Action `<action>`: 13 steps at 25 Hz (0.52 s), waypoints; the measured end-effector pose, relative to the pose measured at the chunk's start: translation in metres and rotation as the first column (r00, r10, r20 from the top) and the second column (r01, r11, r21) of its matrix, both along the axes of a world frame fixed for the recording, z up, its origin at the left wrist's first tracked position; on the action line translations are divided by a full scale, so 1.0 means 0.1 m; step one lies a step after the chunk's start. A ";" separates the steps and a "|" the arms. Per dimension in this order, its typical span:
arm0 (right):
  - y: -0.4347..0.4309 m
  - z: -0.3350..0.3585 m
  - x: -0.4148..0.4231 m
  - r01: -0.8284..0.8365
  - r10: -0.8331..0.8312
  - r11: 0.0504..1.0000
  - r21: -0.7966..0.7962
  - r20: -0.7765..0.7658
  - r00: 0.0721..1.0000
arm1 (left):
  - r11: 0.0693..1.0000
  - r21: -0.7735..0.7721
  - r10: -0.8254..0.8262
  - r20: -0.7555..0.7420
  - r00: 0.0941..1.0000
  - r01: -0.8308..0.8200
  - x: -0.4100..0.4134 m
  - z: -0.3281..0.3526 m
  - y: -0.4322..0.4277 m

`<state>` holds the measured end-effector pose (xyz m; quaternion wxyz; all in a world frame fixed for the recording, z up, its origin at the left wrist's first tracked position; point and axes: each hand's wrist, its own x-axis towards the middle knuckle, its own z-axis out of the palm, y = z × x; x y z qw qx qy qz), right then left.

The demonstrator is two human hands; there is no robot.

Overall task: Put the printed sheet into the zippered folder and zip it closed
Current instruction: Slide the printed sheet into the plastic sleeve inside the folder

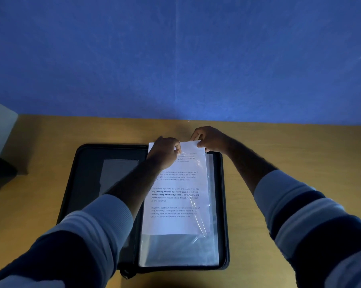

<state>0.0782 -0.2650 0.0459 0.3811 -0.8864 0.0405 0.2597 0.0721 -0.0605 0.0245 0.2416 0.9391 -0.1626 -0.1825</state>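
At the near edge of the open zippered folder [224, 204], the clear sleeve [175, 250] lay empty below the printed sheet [176, 196]. Farther off, the left hand [165, 151] and right hand [209, 139] pinched its top edge; uneven pushing could buckle it.

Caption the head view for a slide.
Both hands, left hand and right hand, slide printed sheet into open zippered folder.

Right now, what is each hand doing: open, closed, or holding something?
Left hand: closed, fingers pinching the top edge of the printed sheet.
Right hand: closed, fingers pinching the sheet's top right corner.
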 end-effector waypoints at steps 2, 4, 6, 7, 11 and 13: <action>-0.04 -0.02 -0.07 0.044 -0.044 0.997 0.057 0.001 0.999 | 1.000 -0.018 -0.010 -0.009 1.000 0.010 0.02 -0.01 0.03; -0.08 -0.01 -0.12 0.080 -0.079 0.988 0.133 -0.006 0.997 | 0.998 -0.030 -0.060 -0.041 0.997 0.059 0.03 -0.01 0.05; -0.11 -0.01 -0.15 0.106 -0.102 0.979 0.175 -0.029 0.994 | 0.995 -0.055 -0.084 -0.072 0.994 0.081 0.06 -0.02 0.07; -0.12 -0.01 -0.17 0.121 -0.115 0.975 0.186 -0.041 0.993 | 0.995 -0.061 -0.089 -0.077 0.993 0.085 0.08 -0.02 0.08; -0.03 -0.08 -0.35 0.497 -0.485 0.805 0.324 -0.124 0.866 | 0.990 -0.078 -0.122 -0.074 0.990 0.117 0.13 -0.03 0.13; 0.04 -0.17 -0.56 0.695 -0.669 0.612 0.376 -0.222 0.709 | 0.987 -0.102 -0.127 -0.055 0.990 0.121 0.12 -0.06 0.15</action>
